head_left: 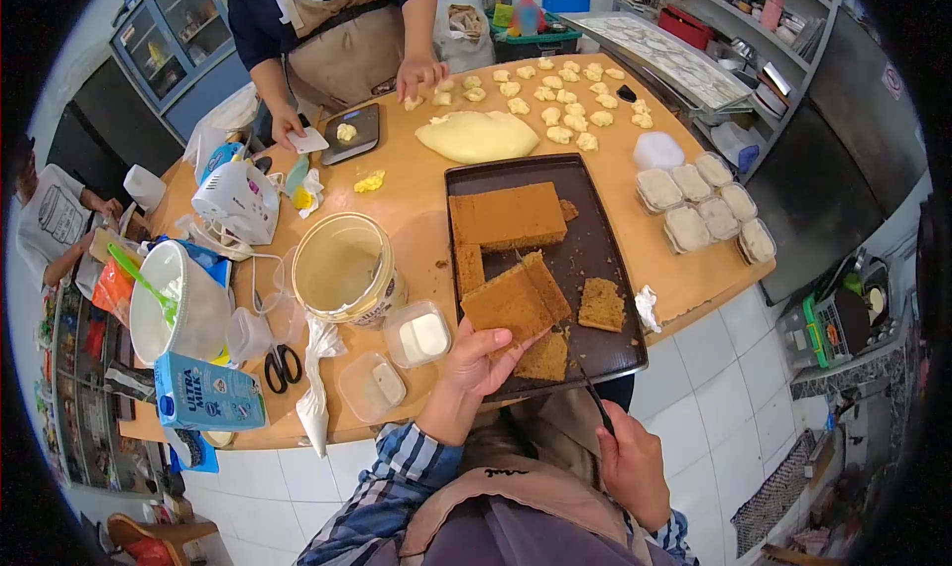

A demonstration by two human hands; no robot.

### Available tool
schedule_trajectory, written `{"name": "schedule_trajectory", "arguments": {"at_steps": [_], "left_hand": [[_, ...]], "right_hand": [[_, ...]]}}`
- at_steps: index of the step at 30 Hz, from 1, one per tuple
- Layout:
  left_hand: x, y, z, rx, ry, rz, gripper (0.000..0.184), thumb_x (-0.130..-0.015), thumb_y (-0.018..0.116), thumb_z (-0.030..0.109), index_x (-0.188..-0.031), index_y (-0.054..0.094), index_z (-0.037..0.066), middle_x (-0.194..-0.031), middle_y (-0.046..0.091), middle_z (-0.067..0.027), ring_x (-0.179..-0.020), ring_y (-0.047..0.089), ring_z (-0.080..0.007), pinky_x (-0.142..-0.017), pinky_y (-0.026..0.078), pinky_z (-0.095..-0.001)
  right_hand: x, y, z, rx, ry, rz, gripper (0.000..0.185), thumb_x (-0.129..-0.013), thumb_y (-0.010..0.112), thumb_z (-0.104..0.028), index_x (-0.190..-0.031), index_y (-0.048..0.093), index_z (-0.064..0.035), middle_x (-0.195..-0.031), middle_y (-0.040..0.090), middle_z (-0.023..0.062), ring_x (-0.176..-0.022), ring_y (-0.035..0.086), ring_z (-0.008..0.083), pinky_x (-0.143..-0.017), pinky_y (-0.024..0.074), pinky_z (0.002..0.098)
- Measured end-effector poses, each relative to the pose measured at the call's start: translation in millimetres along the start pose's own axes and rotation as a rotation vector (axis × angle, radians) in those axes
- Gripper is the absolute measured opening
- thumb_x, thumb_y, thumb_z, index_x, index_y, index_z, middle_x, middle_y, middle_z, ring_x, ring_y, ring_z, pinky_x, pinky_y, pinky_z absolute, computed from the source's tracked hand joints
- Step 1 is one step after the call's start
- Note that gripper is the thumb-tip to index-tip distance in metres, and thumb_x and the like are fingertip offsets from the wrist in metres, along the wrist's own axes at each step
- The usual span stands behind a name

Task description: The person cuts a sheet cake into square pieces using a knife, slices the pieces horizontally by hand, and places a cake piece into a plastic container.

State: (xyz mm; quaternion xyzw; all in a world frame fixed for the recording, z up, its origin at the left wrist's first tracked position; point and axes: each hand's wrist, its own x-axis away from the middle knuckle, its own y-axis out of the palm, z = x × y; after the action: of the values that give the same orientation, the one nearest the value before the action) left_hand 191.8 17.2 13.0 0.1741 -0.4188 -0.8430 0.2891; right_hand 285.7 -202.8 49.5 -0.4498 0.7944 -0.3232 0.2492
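My left hand [469, 370] is closed on a slab of brown sponge cake [504, 303], held tilted above the front of a dark baking tray [601, 237]. A cut line shows near the slab's right side. In my right hand [635, 469] is a knife [601, 407] by its dark handle; the blade reaches over the tray's front edge, below the slab. A larger block of cake [511, 216] lies at the back of the tray. A smaller cake piece [601, 304] sits to the right, and another lies partly hidden under the held slab.
Left of the tray stand a tub [343, 269], small plastic containers [417, 334], a piping bag [317, 388], scissors [284, 368] and a milk carton [210, 393]. Filled boxes [686, 229] stand right. Across the table, a person handles dough [478, 136] beside a scale [352, 135].
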Motion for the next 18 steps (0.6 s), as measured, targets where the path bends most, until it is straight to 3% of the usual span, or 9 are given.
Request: {"name": "schedule_trajectory", "arguments": {"at_steps": [2,18], "left_hand": [[0.0,-1.2,-0.2,-0.003,-0.001,0.001,0.083,-0.069,0.071,0.019,-0.137,0.031,-0.004,-0.137,0.041,-0.0247,-0.129,0.039,-0.0368,-0.105,0.037,-0.0487],[-0.5,-2.4,-3.8,0.018,0.004,0.0,0.08,-0.07,0.072,0.016,-0.137,0.033,-0.003,-0.137,0.041,-0.0225,-0.13,0.038,-0.0372,-0.106,0.035,-0.0505]], "right_hand": [[0.2,4.3,4.0,0.017,-0.044,0.046,0.033,-0.085,0.06,-0.012,-0.116,0.053,-0.0073,-0.073,0.058,0.0158,-0.06,0.058,0.0362,-0.051,0.0462,0.0434],[-0.2,3.3,3.7,0.016,-0.023,0.046,0.034,-0.084,0.059,-0.011,-0.117,0.052,-0.0077,-0.078,0.06,0.0184,-0.062,0.058,0.0383,-0.053,0.0471,0.0455]]}}
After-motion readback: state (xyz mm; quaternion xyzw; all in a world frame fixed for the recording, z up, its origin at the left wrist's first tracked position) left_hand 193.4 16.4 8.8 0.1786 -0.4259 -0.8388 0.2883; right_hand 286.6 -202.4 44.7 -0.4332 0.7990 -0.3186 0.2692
